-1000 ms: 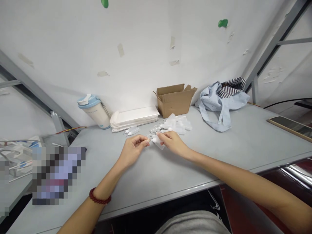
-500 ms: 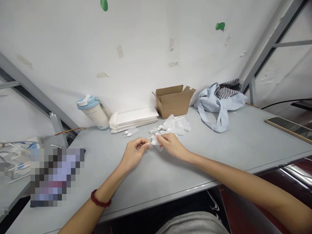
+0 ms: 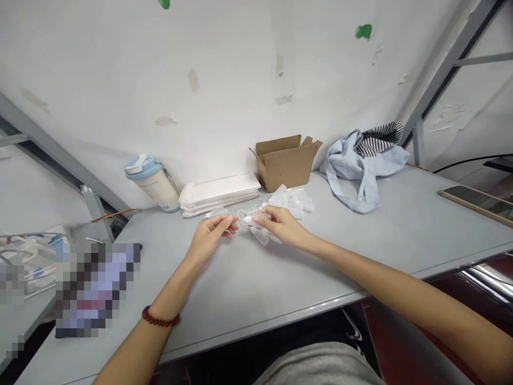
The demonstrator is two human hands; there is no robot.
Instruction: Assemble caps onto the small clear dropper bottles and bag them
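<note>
My left hand (image 3: 208,238) is closed, thumb and forefinger pinched at the edge of a thin clear ring (image 3: 242,214). Facing it, my right hand (image 3: 284,225) grips a small translucent white tube (image 3: 248,220) by its body, the narrow end pointing left toward the ring. More tubes (image 3: 259,236) hang or lie just below the right fingers; whether they are joined to the ring I cannot tell. Behind the right hand is a loose pile of similar tubes (image 3: 301,203). Another small piece (image 3: 216,212) lies partly hidden behind my left hand.
Along the wall stand a blue-lidded cup (image 3: 154,184), a stack of white envelopes (image 3: 220,192), an open cardboard box (image 3: 286,167) and a light blue cloth bag (image 3: 352,166). A phone (image 3: 476,203) lies at the right. A blurred-out item (image 3: 98,291) is at the left.
Both hands have risen slightly, and the left has shifted left. The held tube and ring show more clearly between them, with other tubes now visible below the right hand.
</note>
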